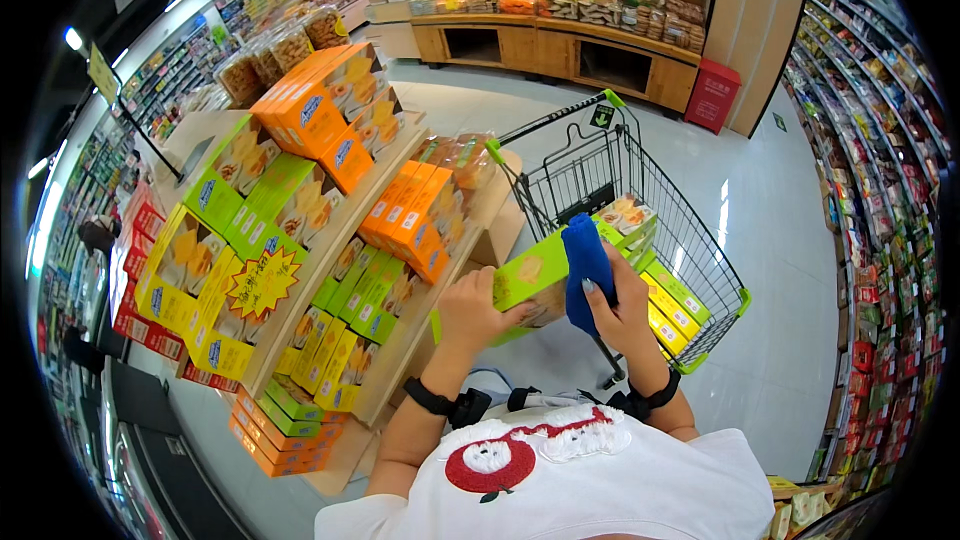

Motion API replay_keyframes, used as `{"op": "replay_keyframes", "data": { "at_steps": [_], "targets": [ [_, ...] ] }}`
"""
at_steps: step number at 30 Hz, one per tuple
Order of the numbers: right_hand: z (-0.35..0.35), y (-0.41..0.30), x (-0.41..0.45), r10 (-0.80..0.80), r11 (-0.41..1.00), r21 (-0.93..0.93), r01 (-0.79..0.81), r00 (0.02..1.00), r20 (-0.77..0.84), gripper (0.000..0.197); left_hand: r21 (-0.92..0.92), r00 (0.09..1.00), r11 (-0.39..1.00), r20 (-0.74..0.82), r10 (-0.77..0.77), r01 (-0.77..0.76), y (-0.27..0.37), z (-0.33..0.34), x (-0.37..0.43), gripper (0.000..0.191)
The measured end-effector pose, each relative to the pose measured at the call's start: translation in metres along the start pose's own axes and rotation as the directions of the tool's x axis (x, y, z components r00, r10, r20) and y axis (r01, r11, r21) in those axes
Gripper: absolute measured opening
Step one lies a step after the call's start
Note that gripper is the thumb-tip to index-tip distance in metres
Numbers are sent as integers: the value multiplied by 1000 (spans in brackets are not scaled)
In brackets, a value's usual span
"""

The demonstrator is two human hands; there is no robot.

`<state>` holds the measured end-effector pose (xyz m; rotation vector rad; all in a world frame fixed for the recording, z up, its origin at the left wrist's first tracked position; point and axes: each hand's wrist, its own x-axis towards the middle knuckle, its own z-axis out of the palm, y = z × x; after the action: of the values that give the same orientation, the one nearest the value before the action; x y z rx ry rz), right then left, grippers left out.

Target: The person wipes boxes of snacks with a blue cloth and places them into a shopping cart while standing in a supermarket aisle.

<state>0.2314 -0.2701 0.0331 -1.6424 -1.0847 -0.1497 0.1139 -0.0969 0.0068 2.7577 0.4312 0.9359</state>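
In front of my body I hold a long green carton [534,271] with a food picture on its face. My left hand [474,309] grips its near left end, thumb on the picture side. A folded blue cloth [583,270] is in my right hand [619,306], pressed against the carton's right end. Behind it stands a black wire shopping cart [694,240] with green corner caps. Several yellow cartons [667,319] and a green carton [679,289] lie in the cart, and another green carton [628,217] sits higher up, partly hidden by the cloth.
At left, a stepped wooden display shelf [409,154] bears orange cartons [304,120], green cartons [367,289] and yellow cartons [319,360]. A yellow starburst price sign [262,283] sticks out from it. Packed shelving [877,240] lines the right; a red bin [712,96] stands by a pillar.
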Motion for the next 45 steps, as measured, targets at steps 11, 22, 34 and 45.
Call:
{"op": "replay_keyframes", "data": {
  "at_steps": [11, 22, 34, 45],
  "targets": [
    [25, 25, -2, 84, 996, -28, -88, 988, -131, 39, -26, 988, 996, -122, -93, 91, -12, -8, -1, 59],
    [44, 51, -17, 374, 904, 354, -241, 846, -379, 41, -205, 974, 962, -99, -205, 182, -11, 2, -4, 55],
    [55, 97, -63, 611, 223, 821, -525, 732, 302, 43, -820, 916, 527, -6, -401, 226, -16, 17, 9, 45],
    [53, 92, -61, 527, 380, 677, -631, 749, 403, 41, -722, 586, -249, 677, -445, 646, -9, 41, 6, 53]
  ]
}}
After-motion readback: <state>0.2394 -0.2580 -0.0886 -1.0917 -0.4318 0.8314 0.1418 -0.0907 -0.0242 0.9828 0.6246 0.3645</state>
